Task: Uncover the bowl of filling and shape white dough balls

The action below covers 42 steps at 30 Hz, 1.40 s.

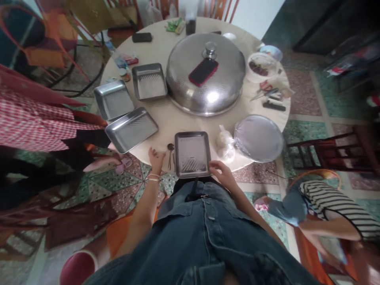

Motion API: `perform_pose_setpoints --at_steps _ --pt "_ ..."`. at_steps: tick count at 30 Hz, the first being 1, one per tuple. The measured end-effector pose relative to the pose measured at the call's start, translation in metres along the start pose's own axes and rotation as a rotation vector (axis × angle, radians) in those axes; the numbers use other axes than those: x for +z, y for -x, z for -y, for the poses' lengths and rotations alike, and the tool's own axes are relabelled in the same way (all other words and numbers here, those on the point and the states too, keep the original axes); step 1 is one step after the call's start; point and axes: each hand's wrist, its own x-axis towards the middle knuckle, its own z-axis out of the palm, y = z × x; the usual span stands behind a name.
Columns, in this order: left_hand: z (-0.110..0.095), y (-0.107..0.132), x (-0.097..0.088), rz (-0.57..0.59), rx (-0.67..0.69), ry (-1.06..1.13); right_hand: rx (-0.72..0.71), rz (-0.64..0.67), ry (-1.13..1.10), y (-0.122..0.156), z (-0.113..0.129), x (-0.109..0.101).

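Observation:
A rectangular metal tray [177,154] lies in front of me at the table's near edge, with nothing in it. My right hand [221,172] is at its right rim near the lower corner, fingers curled against the edge. To the left, my left hand [156,159] hovers over the table edge, fingers spread and holding nothing. Between that hand and the tray lie a spoon [170,147] and another slim utensil beside it. A clear plastic bag of pale round pieces [225,143] sits right of the tray, next to a round, film-covered metal plate [259,138].
A large domed metal lid [181,93] with a phone [203,72] on top fills the table's middle. Several more metal trays [132,128] stand at left. Scissors [265,85] and a white tub [261,67] are at right. People [329,194] are on both sides.

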Motion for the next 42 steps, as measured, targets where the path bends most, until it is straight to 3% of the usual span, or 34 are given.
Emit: perform_pose_setpoints --at_steps 4,6,8,11,17,21,25,28,31,38,42 --pt "-0.002 0.031 -0.016 -0.141 -0.010 -0.066 0.094 -0.197 0.071 -0.017 -0.032 -0.033" --pt "-0.007 0.047 -0.015 -0.119 0.005 -0.093 0.143 -0.292 0.118 -0.027 -0.047 -0.049" --pt "-0.017 0.061 -0.006 -0.017 0.029 -0.117 0.173 -0.356 0.167 -0.039 -0.058 -0.060" --pt "-0.038 0.076 0.028 0.249 0.083 -0.157 0.177 -0.401 0.239 -0.062 -0.065 -0.066" --pt "-0.084 0.095 0.127 0.792 0.228 -0.229 0.126 -0.363 0.360 -0.108 -0.055 -0.062" --pt "-0.104 0.102 0.179 0.925 0.293 -0.269 0.099 -0.245 0.377 -0.117 -0.049 -0.067" --pt "-0.117 0.105 0.208 0.978 0.353 -0.283 0.037 -0.133 0.316 -0.106 -0.043 -0.069" --pt "-0.121 0.106 0.214 1.053 0.407 -0.297 -0.014 -0.074 0.214 -0.091 -0.041 -0.070" --pt "-0.119 0.108 0.206 1.091 0.424 -0.347 -0.015 -0.103 0.080 -0.070 -0.047 -0.073" --pt "-0.106 0.121 0.184 0.970 0.356 -0.442 0.244 -0.480 -0.319 -0.009 -0.098 -0.087" --pt "-0.107 0.131 0.188 0.896 0.322 -0.454 0.322 -0.635 -0.568 -0.007 -0.123 -0.100"
